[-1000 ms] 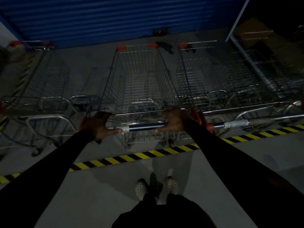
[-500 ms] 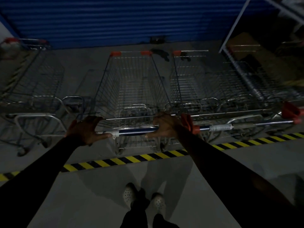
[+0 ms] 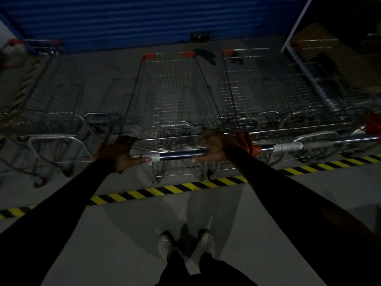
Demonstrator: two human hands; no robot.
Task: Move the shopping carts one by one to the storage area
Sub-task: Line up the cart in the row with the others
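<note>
**Both hands on the bar, cart over the line**

Here is the shopping cart, parked just beyond the striped line, its rear wheels right at the line's far edge. The left hand is clamped on one end of the handle, fingers hooked over the top and thumb laid along the bar. The right hand is wrapped round the other end the same way. Wide apart, one hand per end: I'd say that grip is for steering the cart straight into its slot.

Farther along the line to the right, also on its far side, a neighbouring cart sits just beside this one, baskets nearly parallel. A third cart stands beyond the line to the left, with a gap between. All noses point away from the line towards the blue shutter, so this looks like the storage row. The person's shoes are on the near side of the line.

Writing? A white wrap rings the neighbour's handle, but it is too dim to read, and no brand shows anywhere.
</note>
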